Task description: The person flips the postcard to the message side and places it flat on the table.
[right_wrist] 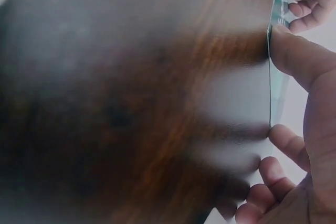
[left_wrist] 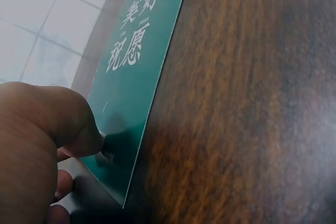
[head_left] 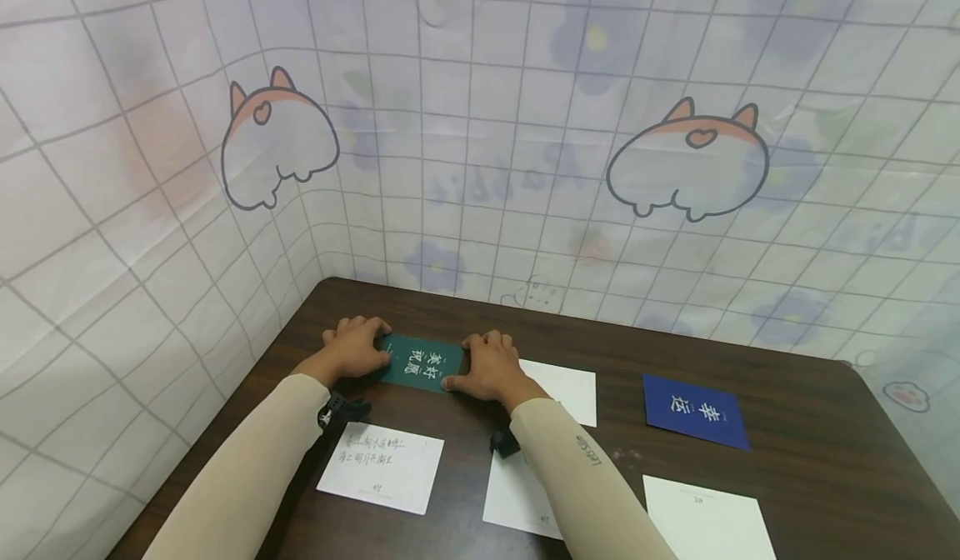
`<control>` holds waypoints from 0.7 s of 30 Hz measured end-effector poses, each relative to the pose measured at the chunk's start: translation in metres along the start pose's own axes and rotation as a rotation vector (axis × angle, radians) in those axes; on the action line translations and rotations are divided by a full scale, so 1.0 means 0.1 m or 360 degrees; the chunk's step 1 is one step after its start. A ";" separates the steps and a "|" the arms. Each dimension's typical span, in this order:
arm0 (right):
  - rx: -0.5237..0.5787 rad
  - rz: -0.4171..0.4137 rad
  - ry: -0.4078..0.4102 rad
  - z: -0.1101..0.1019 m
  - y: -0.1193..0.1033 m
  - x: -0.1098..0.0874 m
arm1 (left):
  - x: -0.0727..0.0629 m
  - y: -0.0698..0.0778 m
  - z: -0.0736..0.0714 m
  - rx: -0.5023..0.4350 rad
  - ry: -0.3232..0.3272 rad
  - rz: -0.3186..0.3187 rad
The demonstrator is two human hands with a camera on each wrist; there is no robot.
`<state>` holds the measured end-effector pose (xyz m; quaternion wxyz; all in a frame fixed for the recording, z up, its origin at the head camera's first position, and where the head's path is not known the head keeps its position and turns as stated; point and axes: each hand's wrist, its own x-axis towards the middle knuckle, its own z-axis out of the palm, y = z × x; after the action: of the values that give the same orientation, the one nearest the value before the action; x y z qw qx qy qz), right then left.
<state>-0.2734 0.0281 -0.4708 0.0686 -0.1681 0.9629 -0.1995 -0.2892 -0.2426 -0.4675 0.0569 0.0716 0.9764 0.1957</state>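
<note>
A green card (head_left: 422,362) with white Chinese characters lies on the dark table, between the two hands. At its left end is my left hand (head_left: 356,348); the left wrist view shows the left thumb (left_wrist: 86,135) on the printed face near the corner, the other fingers bent beyond and below it. My right hand (head_left: 491,368) grips the opposite end. Seen from the right wrist, the right thumb (right_wrist: 291,51) and forefinger (right_wrist: 286,141) meet that short edge at two places, while the remaining fingers curl close to the table surface.
A handwritten white card (head_left: 382,468) lies nearest my left forearm. Two white cards, one behind (head_left: 562,389) and one in front (head_left: 517,497), are partly covered by my right arm. Farther right are a blue card (head_left: 693,410) and another white card (head_left: 708,518). A patterned curtain (head_left: 480,127) borders the table.
</note>
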 end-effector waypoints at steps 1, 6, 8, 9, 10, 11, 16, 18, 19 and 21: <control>0.0010 0.0005 -0.0001 0.00 0.00 0.01 | 0.00 0.00 0.00 -0.0004 0.0000 -0.0004; 0.0089 0.0048 -0.0017 -0.04 -0.03 0.01 | 0.02 -0.01 0.02 -0.0008 0.0005 -0.0011; 0.0125 0.0069 -0.0029 -0.05 -0.03 0.02 | 0.02 -0.01 0.02 -0.0008 0.0007 -0.0012; 0.0136 0.0081 -0.0037 -0.06 -0.04 0.03 | 0.02 0.00 0.02 -0.0009 0.0008 -0.0010; 0.0143 0.0093 -0.0045 -0.06 -0.04 0.03 | 0.02 0.00 0.02 -0.0010 0.0007 -0.0013; 0.0155 0.0104 -0.0050 -0.07 -0.04 0.04 | 0.02 0.00 0.02 -0.0010 0.0007 -0.0013; 0.0155 0.0125 -0.0080 -0.10 -0.07 0.06 | 0.01 -0.01 0.02 -0.0014 0.0006 -0.0015; 0.0149 0.0122 -0.0086 -0.10 -0.07 0.07 | 0.01 -0.02 0.02 -0.0015 0.0005 -0.0013; 0.0148 0.0118 -0.0085 -0.10 -0.07 0.08 | 0.01 -0.02 0.02 -0.0018 0.0003 -0.0013; 0.0152 0.0106 -0.0084 -0.10 -0.07 0.08 | 0.01 -0.02 0.02 -0.0020 0.0002 -0.0015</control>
<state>-0.2811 0.0231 -0.4593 0.1086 -0.1375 0.9552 -0.2384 -0.2903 -0.2435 -0.4699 0.0576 0.0666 0.9755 0.2015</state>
